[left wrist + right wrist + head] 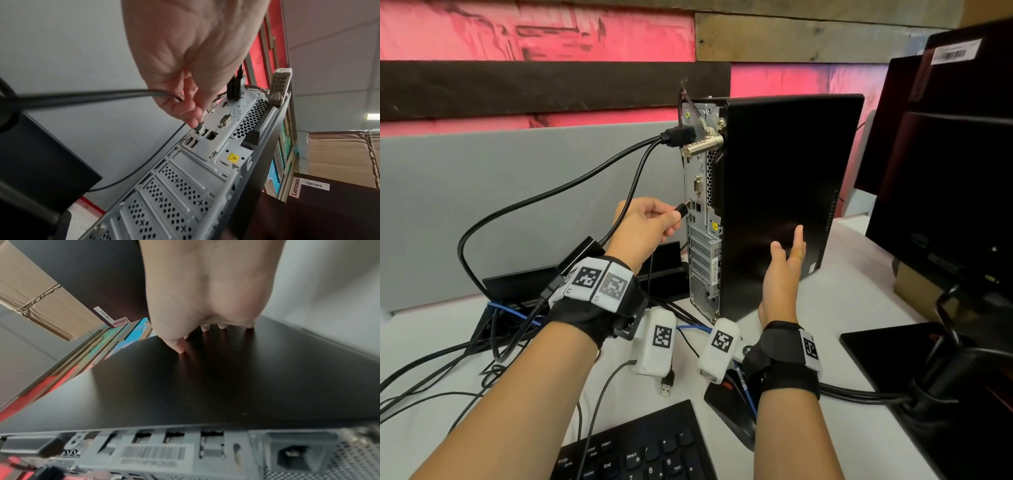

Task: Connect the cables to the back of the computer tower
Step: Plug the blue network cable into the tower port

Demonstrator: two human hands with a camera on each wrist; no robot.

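Observation:
A black computer tower (784,192) stands upright on the white desk, its grey back panel (700,219) turned toward me. My left hand (650,222) pinches a small black USB plug (682,207) whose metal tip sits at the upper USB ports (202,132). In the left wrist view the plug (55,127) meets the leftmost port. My right hand (786,270) has straight fingers pressed flat against the tower's black side panel (205,378). Two thick black cables (678,135) are plugged in near the panel's top.
A loose USB plug (667,385) and a blue cable (693,329) lie on the desk among tangled black cables (448,370). A black keyboard (640,448) sits at the front edge. Monitors (945,171) and their stand (914,370) crowd the right. A grey partition (517,205) stands behind.

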